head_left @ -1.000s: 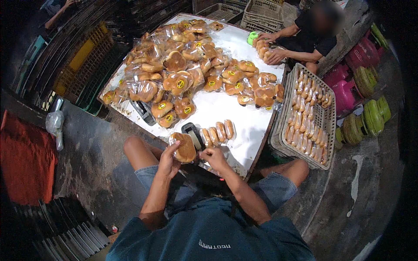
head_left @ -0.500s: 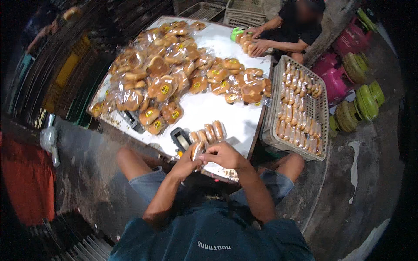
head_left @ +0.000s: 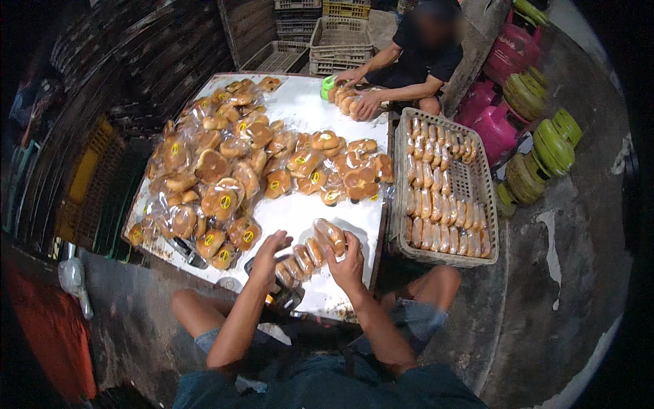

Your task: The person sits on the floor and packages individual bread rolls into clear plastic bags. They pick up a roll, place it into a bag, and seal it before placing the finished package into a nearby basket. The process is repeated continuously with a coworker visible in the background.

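My right hand [head_left: 347, 262] grips a long bread roll [head_left: 330, 234] in clear plastic, at the right end of a short row of wrapped rolls [head_left: 302, 259] on the white tabletop [head_left: 286, 211]. My left hand [head_left: 270, 258] is raised at the left of the row, its fingers apart and nothing in them. Below that hand, partly hidden by my forearm, a dark tape dispenser [head_left: 289, 300] sits near the table's front edge. Many round filled buns [head_left: 221, 199] in clear bags with yellow labels are heaped across the left and middle of the table.
On the right stands a grey plastic crate [head_left: 492, 178] with rows of wrapped rolls. A co-worker [head_left: 415, 65] across the table holds several buns [head_left: 346, 100] beside a green tape dispenser [head_left: 328, 86]. Gas cylinders [head_left: 531, 167] stand at the right, stacked crates [head_left: 339, 44] behind.
My hands were together on a wrapped roll near the front edge. They have parted: the right carried a roll forward to the row's right end, the left opened. The view has shifted.
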{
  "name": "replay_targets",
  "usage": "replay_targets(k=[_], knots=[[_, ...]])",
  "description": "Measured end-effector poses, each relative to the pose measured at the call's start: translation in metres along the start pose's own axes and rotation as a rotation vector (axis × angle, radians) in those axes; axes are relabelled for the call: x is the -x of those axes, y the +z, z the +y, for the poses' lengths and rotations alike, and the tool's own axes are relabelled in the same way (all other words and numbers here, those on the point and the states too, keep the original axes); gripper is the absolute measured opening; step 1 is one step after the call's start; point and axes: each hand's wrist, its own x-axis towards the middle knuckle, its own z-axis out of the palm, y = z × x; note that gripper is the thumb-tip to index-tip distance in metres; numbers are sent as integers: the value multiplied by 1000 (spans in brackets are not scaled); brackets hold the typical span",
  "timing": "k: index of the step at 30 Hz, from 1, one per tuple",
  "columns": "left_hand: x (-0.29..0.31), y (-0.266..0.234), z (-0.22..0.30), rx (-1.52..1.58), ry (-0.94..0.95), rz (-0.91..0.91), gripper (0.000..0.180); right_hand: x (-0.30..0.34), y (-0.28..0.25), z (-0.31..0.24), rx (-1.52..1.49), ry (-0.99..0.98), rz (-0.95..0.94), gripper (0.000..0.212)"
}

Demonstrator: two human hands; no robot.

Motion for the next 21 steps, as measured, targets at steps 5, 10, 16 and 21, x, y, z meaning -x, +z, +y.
replay_targets(k=[5,10,16,21], knots=[[-132,95,2,-711,291,-49,63,16,48,83,127,94,-251,83],[-232,139,-50,-1335,670,223,54,11,39,73,23,147,-289,98],[-230,142,-36,-1057,696,-66,35,-4,20,79,-134,264,79,98],[-85,107,25,-655,291,-423,19,-29,-27,32,235,2,320,106]])
